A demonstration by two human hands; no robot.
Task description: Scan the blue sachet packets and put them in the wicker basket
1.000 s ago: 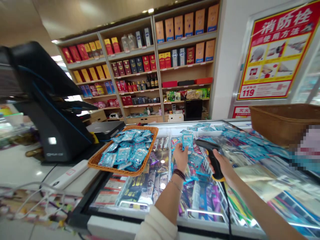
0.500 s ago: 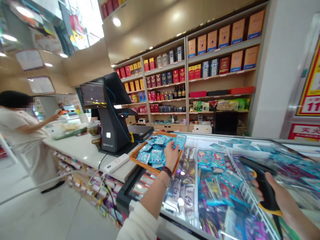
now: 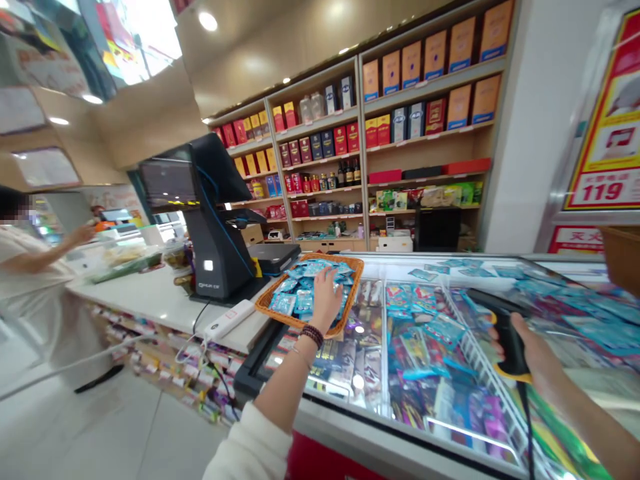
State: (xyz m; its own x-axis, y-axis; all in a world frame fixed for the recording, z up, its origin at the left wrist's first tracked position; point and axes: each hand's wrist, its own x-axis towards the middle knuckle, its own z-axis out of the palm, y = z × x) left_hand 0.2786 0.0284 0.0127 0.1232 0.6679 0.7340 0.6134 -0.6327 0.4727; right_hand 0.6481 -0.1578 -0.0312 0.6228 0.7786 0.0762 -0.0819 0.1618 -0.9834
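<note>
My left hand (image 3: 327, 297), with a beaded bracelet at the wrist, is over a woven basket (image 3: 356, 293) filled with small blue packets (image 3: 303, 301). Its fingers are apart, resting on or just above the packets; no packet shows in its grasp. In my right hand (image 3: 527, 350) is a black and yellow barcode scanner (image 3: 511, 343), gripped by its handle above the glass top of the chest freezer. The scanner's cord hangs down. More blue packets (image 3: 595, 320) lie spread on the freezer top to the right.
Left of the basket stand a checkout terminal (image 3: 220, 227) and a white power strip (image 3: 230, 320) with cables on the counter (image 3: 125, 287). A brown container (image 3: 621, 257) shows at the right edge. Another person (image 3: 30, 280) stands far left. Stocked shelves (image 3: 365, 167) line the back.
My left hand has let go of the blue packet it held up at the basket's right side and moved over the pile, fingers spread. The right hand still grips the scanner. The view has shifted right.
</note>
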